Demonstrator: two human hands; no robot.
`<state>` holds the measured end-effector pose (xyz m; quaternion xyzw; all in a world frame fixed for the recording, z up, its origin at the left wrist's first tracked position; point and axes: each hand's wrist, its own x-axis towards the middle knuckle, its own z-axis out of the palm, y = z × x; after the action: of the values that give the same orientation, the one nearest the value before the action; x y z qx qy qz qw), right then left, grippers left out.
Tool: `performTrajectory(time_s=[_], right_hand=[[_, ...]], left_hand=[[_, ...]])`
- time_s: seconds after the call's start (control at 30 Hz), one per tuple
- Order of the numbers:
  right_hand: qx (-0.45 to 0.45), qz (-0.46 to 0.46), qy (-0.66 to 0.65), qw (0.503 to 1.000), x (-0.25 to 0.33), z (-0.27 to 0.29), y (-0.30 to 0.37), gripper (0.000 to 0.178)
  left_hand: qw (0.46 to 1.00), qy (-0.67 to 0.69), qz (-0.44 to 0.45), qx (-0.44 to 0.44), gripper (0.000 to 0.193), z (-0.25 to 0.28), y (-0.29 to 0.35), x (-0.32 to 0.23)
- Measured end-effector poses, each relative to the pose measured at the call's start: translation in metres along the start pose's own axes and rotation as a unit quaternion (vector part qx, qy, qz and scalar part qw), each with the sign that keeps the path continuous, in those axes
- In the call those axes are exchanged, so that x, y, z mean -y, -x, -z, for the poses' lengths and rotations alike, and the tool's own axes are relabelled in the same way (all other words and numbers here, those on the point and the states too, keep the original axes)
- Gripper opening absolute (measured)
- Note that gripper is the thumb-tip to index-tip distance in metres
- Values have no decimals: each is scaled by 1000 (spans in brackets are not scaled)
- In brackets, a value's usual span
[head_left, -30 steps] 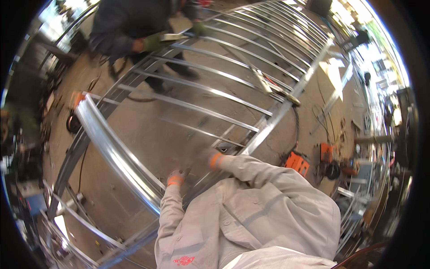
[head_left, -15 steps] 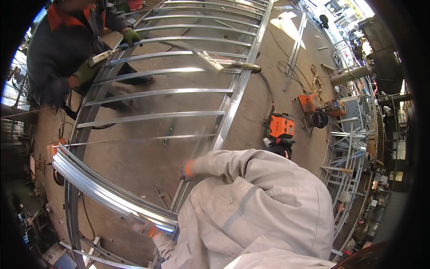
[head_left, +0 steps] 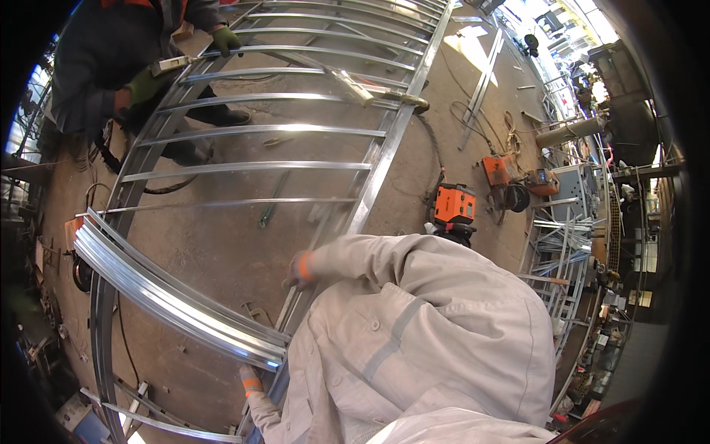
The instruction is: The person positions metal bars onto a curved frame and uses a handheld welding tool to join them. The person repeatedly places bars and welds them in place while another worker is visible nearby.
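A bundle of shiny metal bars [head_left: 177,300] lies slantwise across the near part of a large ladder-like metal frame [head_left: 259,132]. My left hand [head_left: 250,377], in a glove with an orange cuff, is at the lower edge of the bundle near its right end; its fingertips are partly hidden there. Farther up, my right hand [head_left: 299,268], also gloved, is at the frame's right-hand side rail [head_left: 370,194]. Its fingers are smeared by motion, so what they hold, if anything, is unclear. A clamp [head_left: 255,312] lies between the bundle and that rail.
A person [head_left: 122,66] in dark clothes and green gloves stands by the frame's far left side. A welding torch [head_left: 399,98] rests across the frame. Orange machines [head_left: 453,205] with cables stand on the floor to the right. Metal stock [head_left: 566,244] is piled at the right.
The whole view has shifted, so the frame sits higher. My left hand has slid toward the bundle's right end and lower edge. My right hand stays near the rail.
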<state>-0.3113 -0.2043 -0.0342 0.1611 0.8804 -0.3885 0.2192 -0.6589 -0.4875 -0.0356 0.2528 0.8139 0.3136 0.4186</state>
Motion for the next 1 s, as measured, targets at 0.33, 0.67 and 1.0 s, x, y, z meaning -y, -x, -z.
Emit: performTrajectory(time_s=[0.33,0.67,1.0], right_hand=[[-82,-12,-8,996,-7,-35,-5,35],[-120,-72,46,989,39,-19,33,37],[-26,-71,63,995,82,-51,-8,21]], left_hand=[[1000,-7,3,4,48,0,10,5],[999,-27,-11,18,50,11,64,10],[973,-209,-87,-44,40,34,77,41]])
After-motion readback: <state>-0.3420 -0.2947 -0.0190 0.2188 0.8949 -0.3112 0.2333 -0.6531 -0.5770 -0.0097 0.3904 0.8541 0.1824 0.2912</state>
